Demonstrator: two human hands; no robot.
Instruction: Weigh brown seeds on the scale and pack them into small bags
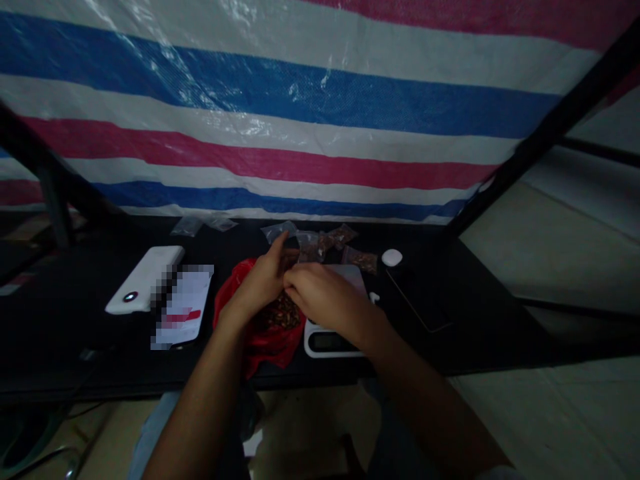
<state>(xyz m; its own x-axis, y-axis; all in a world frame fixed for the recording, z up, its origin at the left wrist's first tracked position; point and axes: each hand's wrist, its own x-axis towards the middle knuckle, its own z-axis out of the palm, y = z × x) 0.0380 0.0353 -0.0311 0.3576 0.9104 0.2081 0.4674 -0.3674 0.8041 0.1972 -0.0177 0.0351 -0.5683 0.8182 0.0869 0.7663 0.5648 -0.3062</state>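
My left hand [269, 275] and my right hand [315, 293] meet above a red plastic bag [273, 350] that lies spread on the black table. The bag holds a heap of small brown and orange pieces [283, 315], too dim to name. The left thumb points up, while its other fingers are bent and partly hidden behind the right hand. My right fingers are curled in against the left. Whatever is between the hands is hidden. Beneath my right wrist sits a white digital scale [311, 343] with a dark display, partly covered by the forearm.
Small clear bags of brown pieces [361, 260] lie behind the hands, with clear bags [187, 225] at the back left. A white power bank [145, 280] and a lit phone [193, 307] are left. A dark phone [420, 300] and a white case [392, 257] are right.
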